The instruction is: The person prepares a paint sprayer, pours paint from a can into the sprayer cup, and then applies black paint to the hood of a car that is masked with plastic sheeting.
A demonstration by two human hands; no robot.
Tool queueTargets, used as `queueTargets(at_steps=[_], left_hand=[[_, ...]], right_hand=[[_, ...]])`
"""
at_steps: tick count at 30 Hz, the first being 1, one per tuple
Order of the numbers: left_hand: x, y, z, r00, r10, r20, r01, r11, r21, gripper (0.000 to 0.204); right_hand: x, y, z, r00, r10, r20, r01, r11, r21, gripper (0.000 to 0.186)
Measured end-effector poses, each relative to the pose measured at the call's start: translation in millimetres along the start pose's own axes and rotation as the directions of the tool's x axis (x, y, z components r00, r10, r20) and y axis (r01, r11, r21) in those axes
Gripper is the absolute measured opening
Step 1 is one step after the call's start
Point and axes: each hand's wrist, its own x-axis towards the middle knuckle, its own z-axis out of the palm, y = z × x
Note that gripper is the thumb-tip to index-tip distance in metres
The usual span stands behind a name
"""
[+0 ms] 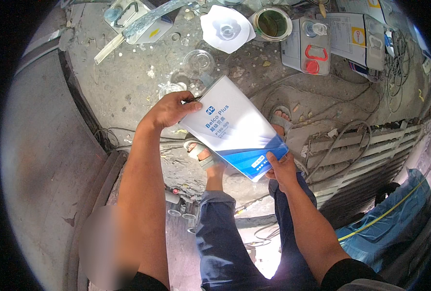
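Note:
Between both my hands is a flat-sided rectangular can, white with a blue swoosh, tilted with its printed face up. My left hand grips its upper left edge, thumb on the face. At the lower right corner, my right hand closes on the blue end. Just beyond the can lie clear plastic cups on the dirty floor. Farther off are a white paper strainer and an open round tin with dark greenish contents. The can covers part of the floor beneath it.
A tin with a red handle and another rectangular can stand at the far right. A flat stick rests across a can at far left. Loose cables, slatted metal and blue sheeting lie rightward; a large panel fills the left.

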Motion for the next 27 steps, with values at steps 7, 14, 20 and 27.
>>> queueTargets(at_steps=[7,14,20,27], left_hand=[[-9,6,3,0.999,0.026,-0.040,-0.025,1.000,0.012,0.039],[-47,19,24,0.947,0.203,-0.249,-0.164,0.972,0.169,0.036],[-109,51,50,0.883,0.270,-0.383,-0.165,0.944,0.286,0.035],[-193,40,82,0.811,0.325,-0.486,-0.084,0.887,0.453,0.030]], right_hand=[[5,4,1,1.000,0.018,0.014,-0.018,1.000,-0.004,0.054],[32,33,-6,0.992,0.026,0.124,-0.030,0.999,0.030,0.058],[23,26,5,0.985,0.037,0.166,-0.053,0.994,0.096,0.063],[28,33,11,0.943,0.092,0.320,-0.122,0.990,0.073,0.085]])
